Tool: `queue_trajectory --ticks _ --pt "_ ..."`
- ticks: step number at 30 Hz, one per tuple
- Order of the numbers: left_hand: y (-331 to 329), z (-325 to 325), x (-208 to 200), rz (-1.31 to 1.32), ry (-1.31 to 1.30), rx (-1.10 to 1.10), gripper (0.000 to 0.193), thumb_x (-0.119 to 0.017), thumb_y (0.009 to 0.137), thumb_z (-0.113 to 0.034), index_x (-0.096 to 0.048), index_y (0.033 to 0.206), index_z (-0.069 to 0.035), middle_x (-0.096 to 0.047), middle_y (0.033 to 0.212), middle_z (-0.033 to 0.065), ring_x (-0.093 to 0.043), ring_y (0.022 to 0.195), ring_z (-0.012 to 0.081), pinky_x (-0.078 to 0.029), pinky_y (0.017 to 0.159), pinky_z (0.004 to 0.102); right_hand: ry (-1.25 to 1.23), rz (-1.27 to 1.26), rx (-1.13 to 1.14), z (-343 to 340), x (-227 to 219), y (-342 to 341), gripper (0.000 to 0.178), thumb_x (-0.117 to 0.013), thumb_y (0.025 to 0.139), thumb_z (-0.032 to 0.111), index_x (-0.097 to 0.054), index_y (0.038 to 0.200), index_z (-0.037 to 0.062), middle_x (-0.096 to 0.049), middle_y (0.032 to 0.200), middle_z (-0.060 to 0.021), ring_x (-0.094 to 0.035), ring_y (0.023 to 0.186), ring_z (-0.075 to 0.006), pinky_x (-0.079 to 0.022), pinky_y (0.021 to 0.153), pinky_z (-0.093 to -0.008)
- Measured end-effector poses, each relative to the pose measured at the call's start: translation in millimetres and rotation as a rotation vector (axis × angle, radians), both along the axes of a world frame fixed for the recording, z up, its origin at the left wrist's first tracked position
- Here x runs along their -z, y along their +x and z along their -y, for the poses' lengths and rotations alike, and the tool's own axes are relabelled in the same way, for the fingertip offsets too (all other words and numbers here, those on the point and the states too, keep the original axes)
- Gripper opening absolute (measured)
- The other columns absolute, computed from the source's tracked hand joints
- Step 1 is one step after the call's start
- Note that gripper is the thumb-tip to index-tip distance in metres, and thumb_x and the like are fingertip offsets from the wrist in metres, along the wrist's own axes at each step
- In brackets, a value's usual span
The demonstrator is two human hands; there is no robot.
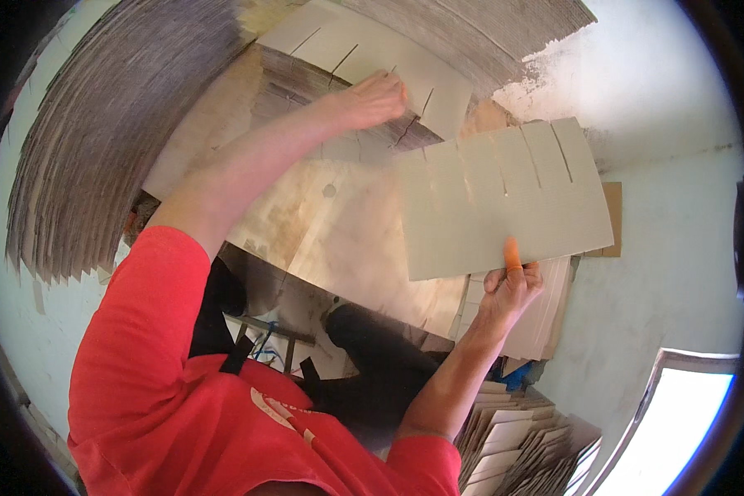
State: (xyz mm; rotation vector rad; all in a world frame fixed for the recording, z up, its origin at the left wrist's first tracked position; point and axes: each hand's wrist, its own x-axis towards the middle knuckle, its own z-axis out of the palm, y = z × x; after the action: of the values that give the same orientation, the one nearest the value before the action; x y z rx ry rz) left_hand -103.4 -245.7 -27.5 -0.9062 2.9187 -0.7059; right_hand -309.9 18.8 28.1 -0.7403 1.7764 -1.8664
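Note:
My right hand point(514, 285) grips a slotted cardboard sheet point(504, 198) by its near edge, thumb on top. The sheet is tilted above the wooden table point(339, 223), and several narrow slits run in from its far edge. My left hand point(378, 99) reaches across to a stack of similar slotted cardboard sheets point(397, 54) at the back of the table. Its fingers are curled together over the stack's near edge; whether they pinch a sheet is hidden.
Tall piles of cardboard point(107, 124) rise at the left, with another stack point(479, 29) at the back. More sheets point(541, 318) stand by the table's right side, and bundled pieces point(512, 438) lie lower right. A pale wall point(670, 215) bounds the right.

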Motion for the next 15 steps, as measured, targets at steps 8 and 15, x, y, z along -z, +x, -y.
queue_trajectory --ticks 8,15 --pt "4 5 3 -0.529 0.204 0.128 0.013 -0.062 0.072 -0.008 -0.058 0.084 -0.003 -0.06 0.082 0.0076 -0.057 0.09 0.0238 -0.05 0.08 0.0344 -0.028 -0.043 -0.021 1 -10 21 0.013 -0.055 0.082 -0.007 -0.06 0.094 -0.0099 -0.062 0.073 -0.0117 -0.038 0.035 -0.0051 -0.025 0.028 -0.0202" --pt "6 9 -6 -0.511 0.0 0.313 0.014 -0.06 0.075 -0.009 -0.058 0.087 -0.003 -0.056 0.086 0.0067 -0.057 0.088 0.0227 -0.052 0.075 0.0331 -0.077 -0.13 -0.002 -2 -16 31 0.011 -0.052 0.082 -0.007 -0.061 0.088 -0.0096 -0.063 0.074 -0.0102 -0.037 0.035 -0.0051 -0.026 0.027 -0.0195"
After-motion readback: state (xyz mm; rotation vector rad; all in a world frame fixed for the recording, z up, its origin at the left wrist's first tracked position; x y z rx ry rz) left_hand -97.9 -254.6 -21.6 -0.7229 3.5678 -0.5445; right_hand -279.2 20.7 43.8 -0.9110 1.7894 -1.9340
